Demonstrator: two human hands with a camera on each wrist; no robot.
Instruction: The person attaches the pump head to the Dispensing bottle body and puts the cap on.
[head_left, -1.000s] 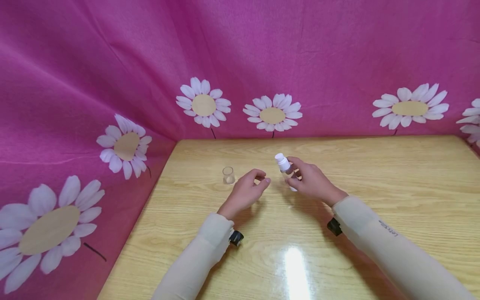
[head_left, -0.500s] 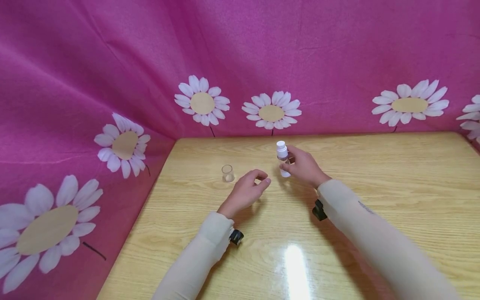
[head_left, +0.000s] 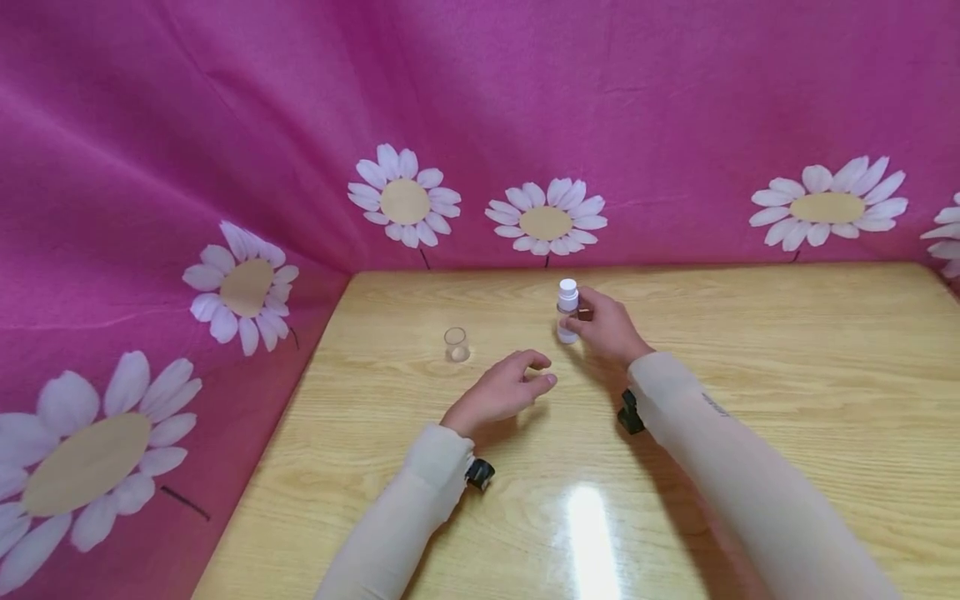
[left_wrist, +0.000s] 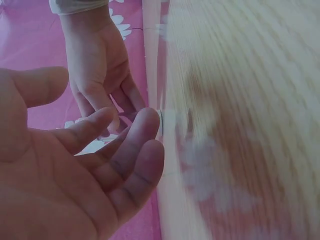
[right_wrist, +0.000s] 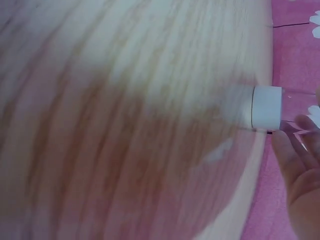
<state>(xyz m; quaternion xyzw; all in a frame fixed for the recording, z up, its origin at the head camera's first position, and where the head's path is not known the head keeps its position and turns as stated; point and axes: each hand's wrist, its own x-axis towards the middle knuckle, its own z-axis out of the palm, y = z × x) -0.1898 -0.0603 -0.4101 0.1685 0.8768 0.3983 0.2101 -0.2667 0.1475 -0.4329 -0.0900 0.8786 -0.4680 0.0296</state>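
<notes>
A small pump bottle (head_left: 567,298) with a white top, a clear body and a white base stands upright near the middle of the table in the head view. My right hand (head_left: 609,327) grips it from the right side, thumb in front. In the right wrist view the bottle's white base (right_wrist: 267,108) is at or close to the wood; contact cannot be told. My left hand (head_left: 504,387) holds nothing, its fingers loosely bent above the table, nearer to me than the bottle. A small clear cap or cup (head_left: 457,344) sits to the left of the bottle.
The wooden table (head_left: 750,350) meets a pink cloth (head_left: 660,108) with daisies along its back and left sides. A bright light reflection (head_left: 592,542) lies on the front of the table. Black camera mounts (head_left: 480,474) are on both wrists.
My right hand has carried the bottle away from me and slightly left, and turned it from tilted to upright. My left hand has shifted a little right and toward me, with its fingers spread slightly.
</notes>
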